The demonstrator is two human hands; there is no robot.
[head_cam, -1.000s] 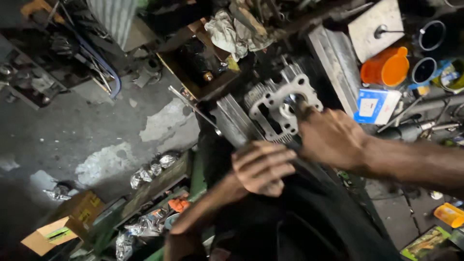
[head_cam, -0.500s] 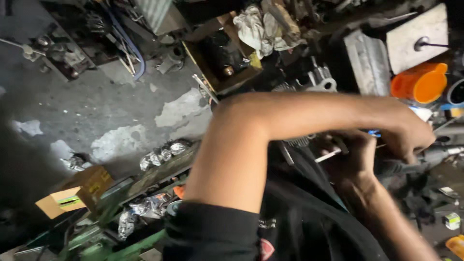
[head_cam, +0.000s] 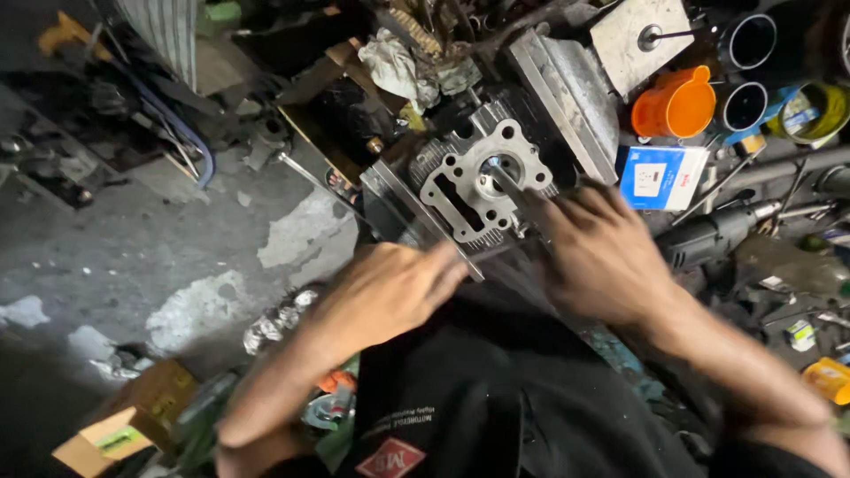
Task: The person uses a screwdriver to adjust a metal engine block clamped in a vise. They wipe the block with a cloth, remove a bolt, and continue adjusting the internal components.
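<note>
Left hand [head_cam: 385,292] grips the near edge of cylinder head [head_cam: 482,181]; right hand [head_cam: 602,257] holds 1 thin tool [head_cam: 506,181] in its bore.

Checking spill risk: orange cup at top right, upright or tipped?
Tipped. The orange cup lies on its side on the cluttered bench, its round mouth facing right and handle to the left. Contents: cannot tell.

Dim scene, light falling from about 12 o'clock; deep shadows at 9 o'clock, both hands motion-blurred, edges soft and dark.
</note>
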